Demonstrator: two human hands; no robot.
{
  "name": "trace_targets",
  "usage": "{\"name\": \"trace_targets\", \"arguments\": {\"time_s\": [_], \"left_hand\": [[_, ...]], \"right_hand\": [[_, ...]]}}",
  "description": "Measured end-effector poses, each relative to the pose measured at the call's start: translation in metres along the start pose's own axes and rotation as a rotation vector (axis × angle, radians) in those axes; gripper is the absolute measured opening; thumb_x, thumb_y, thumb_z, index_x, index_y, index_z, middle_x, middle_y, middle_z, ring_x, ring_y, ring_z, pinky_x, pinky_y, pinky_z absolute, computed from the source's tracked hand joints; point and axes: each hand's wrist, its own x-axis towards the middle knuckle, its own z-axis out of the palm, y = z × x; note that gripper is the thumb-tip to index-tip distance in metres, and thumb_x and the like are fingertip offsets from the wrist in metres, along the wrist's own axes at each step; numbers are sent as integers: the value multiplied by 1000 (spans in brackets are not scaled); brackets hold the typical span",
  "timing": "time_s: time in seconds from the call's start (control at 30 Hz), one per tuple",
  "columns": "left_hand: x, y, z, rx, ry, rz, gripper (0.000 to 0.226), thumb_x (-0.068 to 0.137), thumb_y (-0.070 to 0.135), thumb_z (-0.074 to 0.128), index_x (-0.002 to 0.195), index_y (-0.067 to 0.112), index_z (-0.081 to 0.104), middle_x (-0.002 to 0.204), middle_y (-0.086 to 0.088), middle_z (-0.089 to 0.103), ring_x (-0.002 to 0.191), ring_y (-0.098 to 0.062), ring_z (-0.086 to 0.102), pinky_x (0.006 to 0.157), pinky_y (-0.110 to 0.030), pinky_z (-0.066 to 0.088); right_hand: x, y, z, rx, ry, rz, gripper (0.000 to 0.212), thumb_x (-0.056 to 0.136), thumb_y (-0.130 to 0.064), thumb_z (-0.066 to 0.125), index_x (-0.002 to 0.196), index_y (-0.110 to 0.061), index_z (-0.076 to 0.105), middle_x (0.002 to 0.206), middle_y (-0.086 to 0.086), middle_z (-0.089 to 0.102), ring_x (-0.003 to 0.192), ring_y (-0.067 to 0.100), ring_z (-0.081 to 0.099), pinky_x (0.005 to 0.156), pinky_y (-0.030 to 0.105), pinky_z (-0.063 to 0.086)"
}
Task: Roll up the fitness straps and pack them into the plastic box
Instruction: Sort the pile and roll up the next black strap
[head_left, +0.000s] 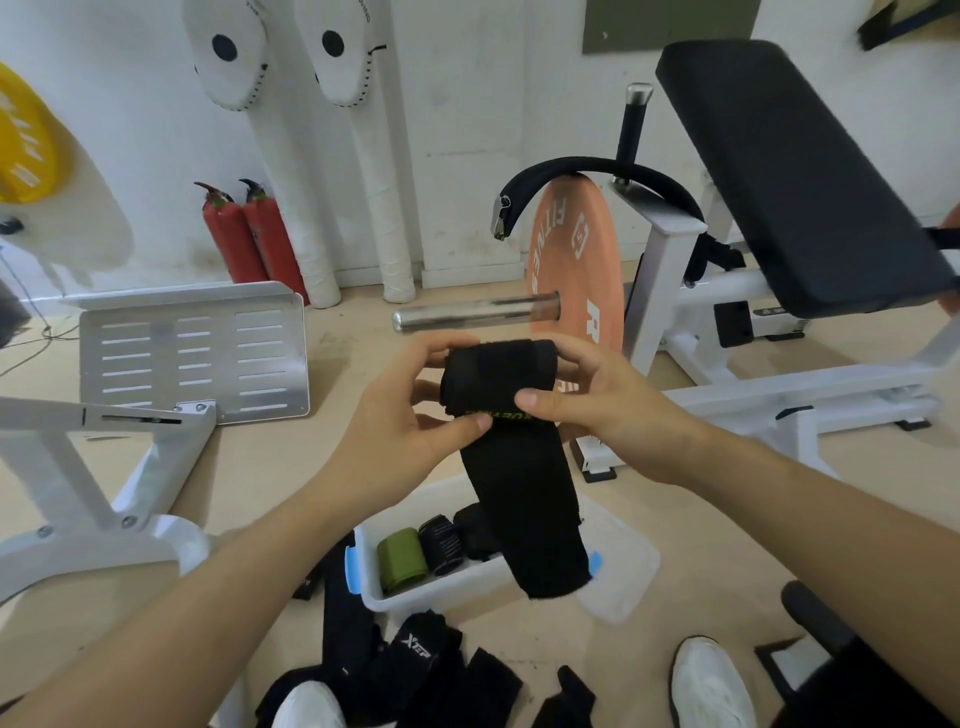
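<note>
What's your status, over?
Left hand and right hand grip black strap, half rolled, tail hanging. Plastic box below holds rolled straps. Nothing in the way.

From what I get on the head view, I'm looking into a small gym or weights room. An orange weight plate (576, 249) lettered "FITNESS" sits on a steel bar sleeve (467, 316), just beside a white-framed bench with a black padded back (795, 176). A yellow plate (23, 140) shows at the left edge. A white machine frame (78, 467) with a slotted metal footplate (192, 353) stands on the tan floor (353, 374). Two white long-handled striking pads (228, 52) stand against the white wall, with two red fire extinguishers (234, 239) at its foot. Black fitness straps (415, 660) lie loose on the floor at the bottom of the view
</note>
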Motion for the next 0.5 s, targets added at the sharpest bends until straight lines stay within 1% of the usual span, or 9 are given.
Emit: {"name": "trace_targets", "arguments": {"time_s": [0.07,0.13,0.2,0.27,0.37,0.43,0.5], "left_hand": [[0,3,1,-72,-31,-62,57,85,16,81,131,37,55,121,16,63,108,-17,68,82,-38,62],[-2,7,3,-181,-67,-103,55,85,24,79,134,37,55,123,13,63,107,-23,70,86,-46,62],[-3,12,5,-261,-76,-92,48,89,25,75,132,37,57,124,10,63,107,-26,71,84,-49,62],[-5,15,6,-288,-64,-69,40,92,23,72,127,37,61,122,8,64,109,-26,70,83,-49,63],[-6,14,5,-292,-57,-64,36,88,22,70,121,35,63,122,6,62,111,-26,68,81,-47,63],[-6,13,4,-267,-52,-46,35,85,21,74,116,35,64,121,6,62,111,-23,67,81,-42,63],[-6,13,4,-249,-36,-19,36,81,18,77,110,36,65,121,4,63,112,-20,66,80,-35,61]], "right_hand": [[0,1,0,-34,22,-59,45,91,-8,70,132,-21,60,126,10,66,109,23,69,86,46,61],[0,2,0,-58,46,-111,47,90,-5,71,133,-20,60,126,11,65,111,24,68,89,42,61],[-1,3,0,-84,67,-147,47,89,-6,72,132,-20,60,127,8,65,111,24,67,91,37,60],[-1,4,0,-116,74,-175,48,87,-8,74,131,-21,61,126,5,65,111,27,66,94,42,58],[-2,3,0,-171,50,-201,48,86,-8,76,130,-22,61,121,-2,66,106,28,67,89,50,58],[-2,0,-1,-233,8,-217,51,87,-7,77,132,-22,60,122,-5,65,107,26,66,86,49,59],[-1,-4,-4,-319,-40,-226,58,86,-8,78,138,-24,56,127,-8,64,113,22,64,85,46,59]]}}
